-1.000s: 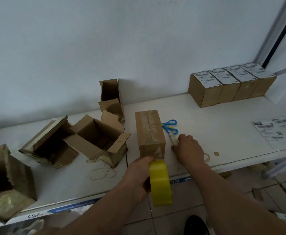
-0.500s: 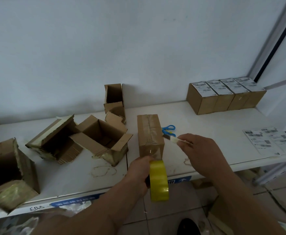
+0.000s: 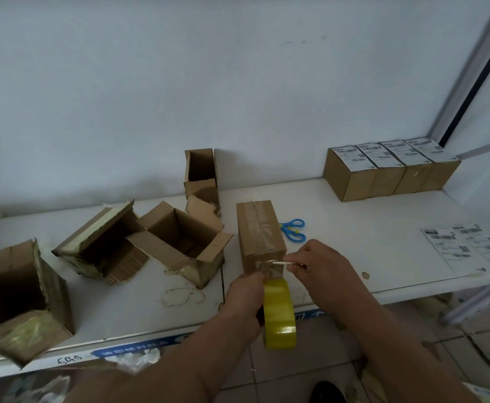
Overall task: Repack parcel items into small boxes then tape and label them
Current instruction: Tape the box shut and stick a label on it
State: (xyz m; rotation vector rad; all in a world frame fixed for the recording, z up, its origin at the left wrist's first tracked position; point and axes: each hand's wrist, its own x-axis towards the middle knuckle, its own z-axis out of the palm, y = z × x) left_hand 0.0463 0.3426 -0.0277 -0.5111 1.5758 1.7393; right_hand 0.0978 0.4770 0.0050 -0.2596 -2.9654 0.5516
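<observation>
Closed cardboard box lies on the white table, near its front edge, long side running away from the camera. Clear tape runs along the top seam and down over the near end face.

Left hand is in front of the box, fingers curled round the yellow tape roll. The roll stands on edge, below the box's near end and overhanging the table front. A clear strip of tape runs from the roll up to the near end face of the box.

Right hand is just right of the box's near corner. Thumb and forefinger pinch a thin pale blade-like tool, its tip at the tape strip. What the tool is cannot be told; it is too small and blurred. Other fingers are curled in.

Blue-handled scissors lie flat on the table just right of the box, partly hidden behind it.

Left of the box: three opened, empty-looking cartons, flaps out, and one narrow open carton standing against the wall.

Far right back: a row of four sealed small boxes, touching side by side, each with a printed label on top.

Right front edge: label sheets lying flat.
</observation>
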